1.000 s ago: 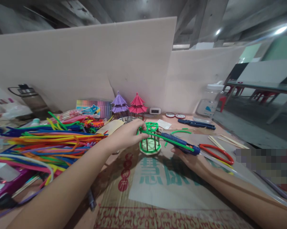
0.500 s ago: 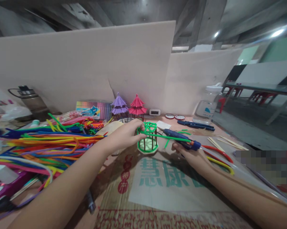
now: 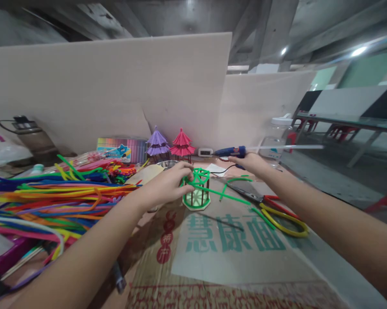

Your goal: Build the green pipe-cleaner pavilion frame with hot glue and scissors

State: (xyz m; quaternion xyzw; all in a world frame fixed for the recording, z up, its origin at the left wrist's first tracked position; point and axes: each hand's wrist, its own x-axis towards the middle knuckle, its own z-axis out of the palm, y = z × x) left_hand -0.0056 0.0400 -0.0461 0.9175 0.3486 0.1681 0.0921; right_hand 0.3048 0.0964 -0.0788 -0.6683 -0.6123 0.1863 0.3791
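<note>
My left hand (image 3: pixel 172 183) is closed at the upper left edge of a small pavilion frame (image 3: pixel 196 206), pinching a green pipe cleaner (image 3: pixel 227 196). That strip stretches off to the right above the cardboard. Brown posts join the frame's pale, green-edged base to its green top ring. Farther back and to the right, my right hand (image 3: pixel 249 163) grips a blue glue gun (image 3: pixel 230 152), its nozzle pointing left and a clear glue stick (image 3: pixel 286 147) sticking out behind. Scissors (image 3: pixel 285 221) with red and yellow handles lie below my right forearm, near cut green pieces (image 3: pixel 264 218).
Many coloured pipe cleaners (image 3: pixel 68 195) are heaped at the left. Purple (image 3: pixel 157 143) and red (image 3: pixel 182 143) model pavilions stand at the back beside a small white clock (image 3: pixel 205 152). A clear bottle (image 3: pixel 275 139) stands at the back right, and printed cardboard (image 3: pixel 213 274) covers the front.
My right hand has carried the glue gun up and away toward the back, uncovering the scissors. My left hand stays at the frame, and the pipe cleaner's free end now slopes lower to the right.
</note>
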